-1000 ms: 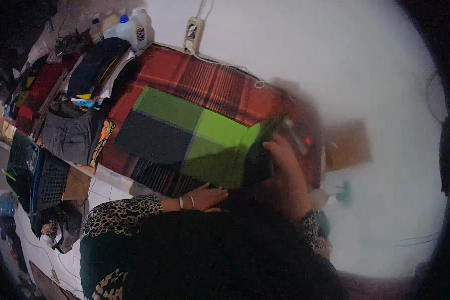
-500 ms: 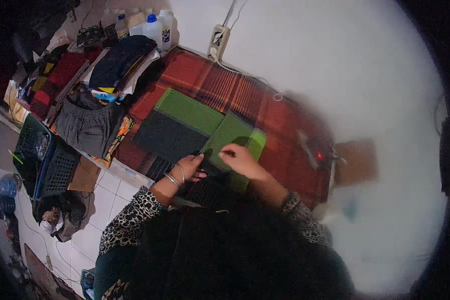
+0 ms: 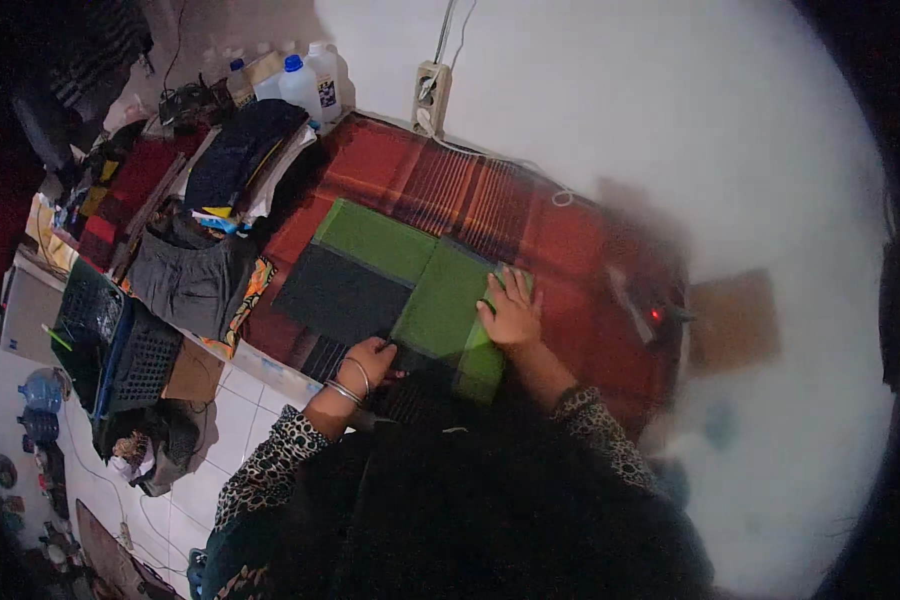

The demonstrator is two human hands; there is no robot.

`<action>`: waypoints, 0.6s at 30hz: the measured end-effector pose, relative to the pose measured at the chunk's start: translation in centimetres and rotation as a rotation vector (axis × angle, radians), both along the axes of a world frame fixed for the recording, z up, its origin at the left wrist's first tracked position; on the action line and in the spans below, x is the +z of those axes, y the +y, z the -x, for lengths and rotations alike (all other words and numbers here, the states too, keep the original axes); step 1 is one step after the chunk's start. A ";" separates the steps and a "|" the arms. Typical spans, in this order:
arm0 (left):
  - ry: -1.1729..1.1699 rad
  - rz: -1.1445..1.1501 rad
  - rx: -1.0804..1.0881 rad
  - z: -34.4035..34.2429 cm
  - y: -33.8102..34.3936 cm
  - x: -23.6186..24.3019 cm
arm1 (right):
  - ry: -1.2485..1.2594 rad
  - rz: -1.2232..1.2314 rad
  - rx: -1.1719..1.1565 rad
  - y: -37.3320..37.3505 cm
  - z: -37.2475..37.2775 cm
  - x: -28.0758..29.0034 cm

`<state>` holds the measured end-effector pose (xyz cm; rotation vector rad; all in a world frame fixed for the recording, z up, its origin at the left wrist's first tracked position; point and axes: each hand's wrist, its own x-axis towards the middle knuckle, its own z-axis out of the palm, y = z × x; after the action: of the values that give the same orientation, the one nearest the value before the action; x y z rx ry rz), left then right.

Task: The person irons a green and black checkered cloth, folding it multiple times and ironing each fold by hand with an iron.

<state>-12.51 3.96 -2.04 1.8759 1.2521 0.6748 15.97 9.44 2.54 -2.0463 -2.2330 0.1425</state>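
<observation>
A green and dark grey cloth (image 3: 355, 295) lies folded in flat panels on a red plaid cover (image 3: 595, 260). My left hand (image 3: 369, 365), with bangles at the wrist, has its fingers curled at the cloth's near left edge and grips it. My right hand (image 3: 513, 312) rests flat with fingers spread, across the green panel's right edge. My own dark clothing hides part of the cloth's near side. Further right, blurred, stands an appliance with a small red light (image 3: 656, 314); its kind is hard to make out.
Grey shorts (image 3: 192, 265) and a pile of folded dark clothes (image 3: 245, 155) lie at left. Beside them stands a dark plastic basket (image 3: 135, 345). Jugs (image 3: 300, 85) line the back wall near a power strip (image 3: 430, 98) with a cable. A brown box (image 3: 735, 318) is at far right.
My right hand has gone from curled fingers over the green panel to lying flat at its right edge. My left hand stays at the near edge. The whole view has shifted slightly.
</observation>
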 end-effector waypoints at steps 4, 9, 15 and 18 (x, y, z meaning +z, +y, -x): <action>0.026 0.329 0.228 -1.9 -0.4 4.4 | -0.025 0.005 -0.154 2.1 -2.3 -0.6; 0.229 -0.165 0.053 -0.2 0.1 -1.4 | 0.060 -0.375 0.030 4.1 -3.7 0.2; 0.058 0.231 0.164 -0.6 0.3 -1.8 | 0.208 -0.288 0.022 3.7 -5.0 -1.8; -0.012 0.316 0.175 -1.0 -0.4 2.0 | 0.348 -0.010 -0.087 5.5 -6.5 -0.3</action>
<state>-11.48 3.54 -0.06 1.5159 1.4356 0.5406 22.50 14.91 2.21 -1.9333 -1.9290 0.4408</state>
